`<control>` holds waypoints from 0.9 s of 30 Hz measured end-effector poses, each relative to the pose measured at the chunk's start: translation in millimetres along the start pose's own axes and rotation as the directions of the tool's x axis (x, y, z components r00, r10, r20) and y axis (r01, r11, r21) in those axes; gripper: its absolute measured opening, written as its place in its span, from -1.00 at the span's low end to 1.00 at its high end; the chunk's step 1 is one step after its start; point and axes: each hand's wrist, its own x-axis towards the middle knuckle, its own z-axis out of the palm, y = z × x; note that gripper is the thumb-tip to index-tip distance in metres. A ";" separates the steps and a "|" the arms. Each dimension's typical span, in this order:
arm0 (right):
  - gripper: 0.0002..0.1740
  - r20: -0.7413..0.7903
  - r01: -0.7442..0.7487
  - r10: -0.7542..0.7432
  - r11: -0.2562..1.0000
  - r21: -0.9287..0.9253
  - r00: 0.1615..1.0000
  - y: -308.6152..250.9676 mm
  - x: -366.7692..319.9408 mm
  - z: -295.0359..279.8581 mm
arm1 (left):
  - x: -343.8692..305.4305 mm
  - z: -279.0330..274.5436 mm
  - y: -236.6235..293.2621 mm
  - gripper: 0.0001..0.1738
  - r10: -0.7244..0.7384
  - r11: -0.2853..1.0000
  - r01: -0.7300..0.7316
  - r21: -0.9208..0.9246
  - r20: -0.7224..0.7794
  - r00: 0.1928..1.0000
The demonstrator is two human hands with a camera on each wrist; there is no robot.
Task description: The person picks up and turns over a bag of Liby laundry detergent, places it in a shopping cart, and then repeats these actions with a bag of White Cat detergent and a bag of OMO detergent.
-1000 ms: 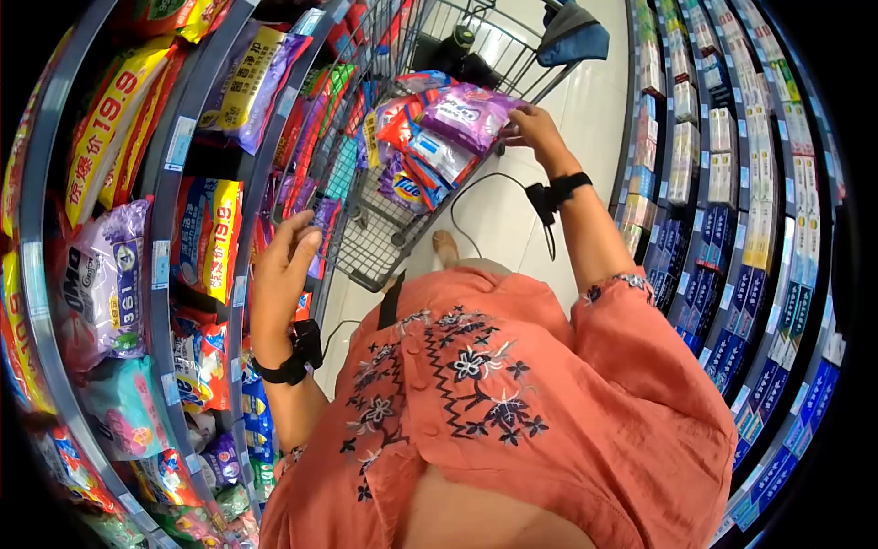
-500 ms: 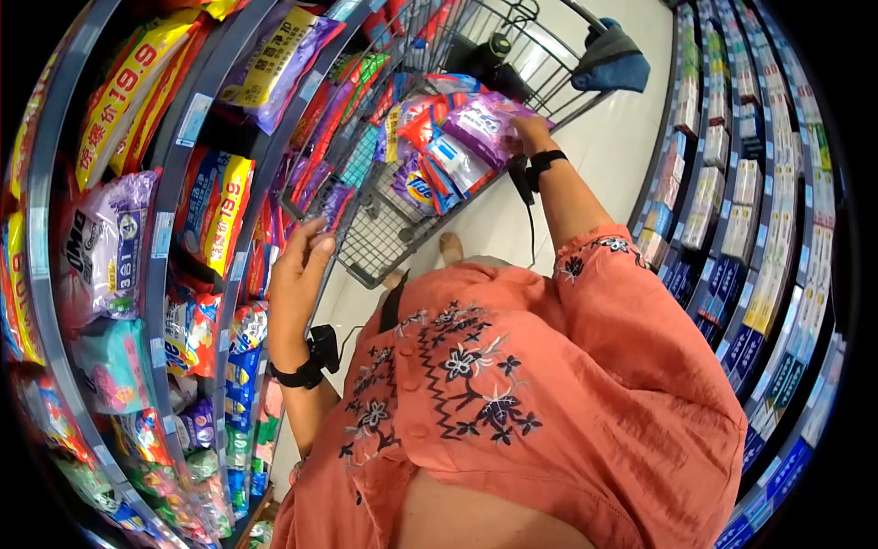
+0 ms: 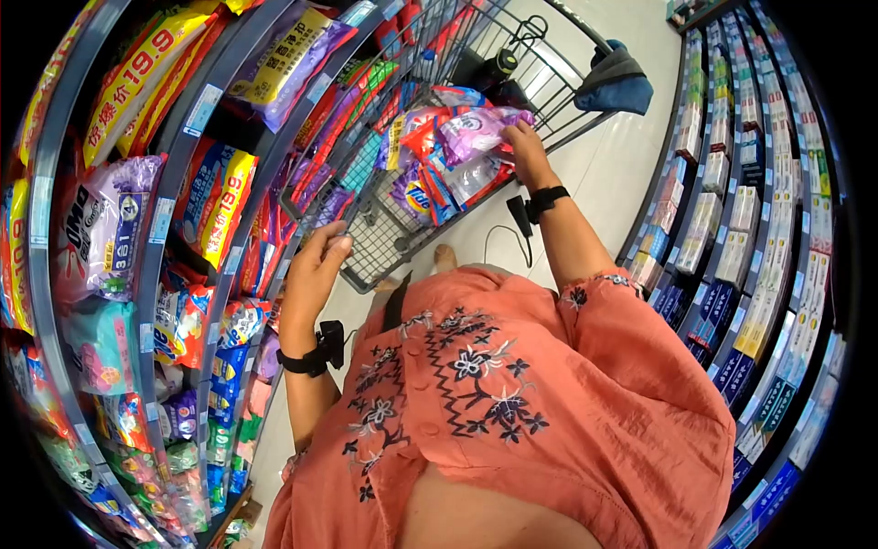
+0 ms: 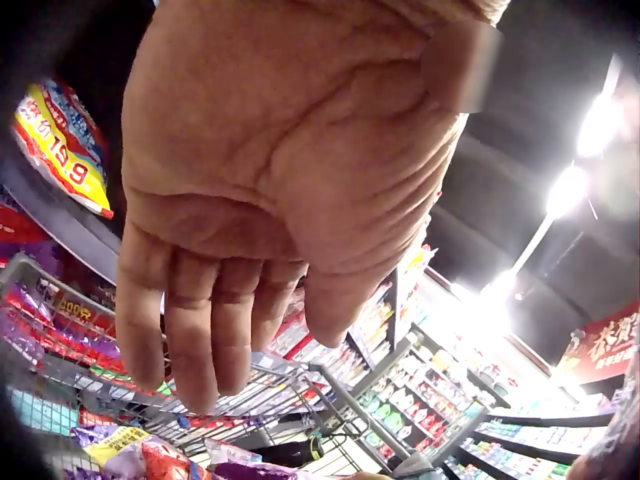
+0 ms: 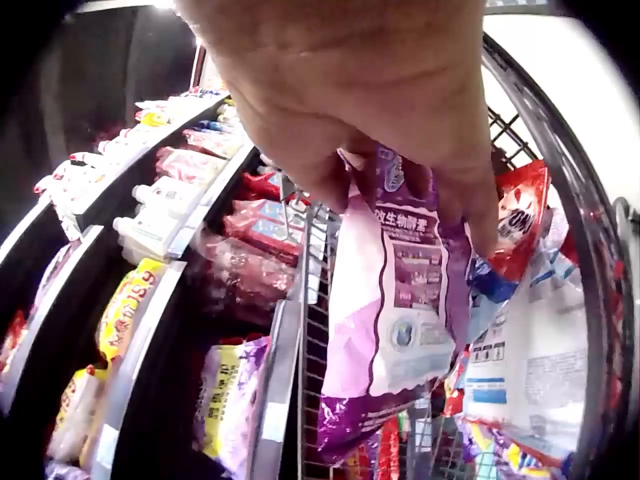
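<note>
In the head view my right hand point(image 3: 530, 157) pinches one end of a purple-and-white laundry detergent bag point(image 3: 474, 134) over the shopping cart point(image 3: 368, 265). The right wrist view shows this bag point(image 5: 398, 300) hanging from the fingers, its printed back facing the camera. Below it in the cart lie a Tide detergent bag point(image 3: 418, 196), a white-and-blue bag point(image 5: 530, 350) and other colourful bags. My left hand point(image 3: 315, 272) is held in the air between the cart and the left shelves, holding nothing. Its fingers hang relaxed in the left wrist view, palm point(image 4: 280, 150) toward the camera.
Shelves of detergent bags, among them a purple OMO bag point(image 3: 108, 229), line the left. Boxed goods point(image 3: 759, 311) fill the curved shelves at right. A dark blue cloth point(image 3: 615, 80) hangs on the cart handle, and a dark bottle point(image 3: 499, 66) stands inside the cart.
The purple bag has been lifted and turned in my right hand, uncovering more of the white-and-blue bag under it. My left hand stays empty beside the shelves. The head view has shifted slightly.
</note>
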 end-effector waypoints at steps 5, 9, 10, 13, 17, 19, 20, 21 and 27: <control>-0.68 0.176 0.013 -0.033 0.993 0.118 0.984 -22.3 -9.5 7.5 | 11.7 4.7 -6.8 -0.52 -0.008 0.993 0.014 -0.121 0.045 0.999; -0.59 0.455 -0.031 -0.133 0.942 0.335 0.880 -71.3 -37.9 20.1 | 25.8 1.2 -7.6 -0.50 0.031 0.975 -0.031 -0.222 -0.005 1.000; -0.52 0.511 -0.067 -0.135 0.932 0.356 0.849 -91.6 -51.5 27.4 | 27.1 0.6 0.4 -0.46 0.015 0.978 -0.023 -0.209 -0.041 0.999; -0.41 0.630 -0.111 -0.194 0.905 0.410 0.752 -133.2 -79.6 49.8 | 38.3 -1.9 11.7 -0.40 0.105 0.943 -0.147 -0.297 -0.153 0.983; -0.32 0.743 -0.143 -0.271 0.886 0.442 0.612 -171.6 -109.8 92.6 | 34.9 -21.7 37.8 -0.21 0.214 0.819 -0.226 -0.528 -0.083 0.973; -0.37 0.798 -0.208 -0.303 0.862 0.463 0.521 -180.5 -116.7 114.8 | 23.9 -27.5 50.3 -0.24 0.294 0.613 -0.232 -0.755 -0.054 0.954; -0.39 0.814 -0.219 -0.315 0.859 0.463 0.488 -183.6 -121.4 124.2 | 13.6 -32.4 53.7 -0.25 0.320 0.494 -0.195 -0.847 -0.031 0.947; -0.40 0.829 -0.230 -0.319 0.858 0.459 0.460 -185.8 -126.4 135.1 | 3.0 -38.4 54.4 -0.27 0.349 0.361 -0.143 -0.922 -0.009 0.937; -0.49 0.883 -0.249 -0.257 0.895 0.371 0.393 -191.7 -154.4 197.8 | -56.9 -66.3 70.6 -0.26 0.308 0.433 -0.371 -0.821 -0.252 0.917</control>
